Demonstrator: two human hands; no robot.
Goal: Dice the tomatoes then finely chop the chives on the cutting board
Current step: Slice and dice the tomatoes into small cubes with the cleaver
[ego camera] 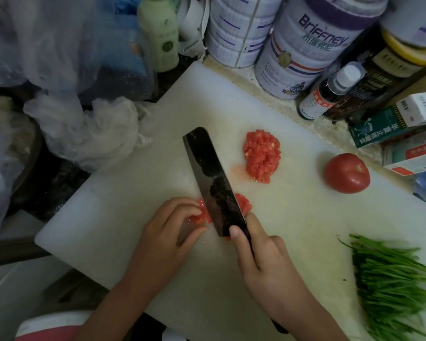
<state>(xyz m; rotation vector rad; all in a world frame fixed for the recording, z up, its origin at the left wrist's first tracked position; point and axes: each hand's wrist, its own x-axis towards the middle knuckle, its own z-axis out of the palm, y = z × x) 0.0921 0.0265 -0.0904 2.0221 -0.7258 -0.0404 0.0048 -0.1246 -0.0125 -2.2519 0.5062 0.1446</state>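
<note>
On the white cutting board (231, 104) my right hand (263, 257) grips the handle of a dark cleaver (212, 178), thumb against the blade's side. The blade stands in a partly cut tomato piece (242, 204). My left hand (167, 230) holds that piece from the left with curled fingertips. A heap of diced tomato (261, 156) lies just beyond the blade. One whole tomato (346, 173) sits near the board's right edge. A bunch of green chives (391, 284) lies at the near right.
Large tins (312, 45), a pale green bottle (159, 33), small dark bottles (330, 94) and cartons (391, 121) crowd the back and right. Crumpled plastic bags (84, 134) lie left of the board.
</note>
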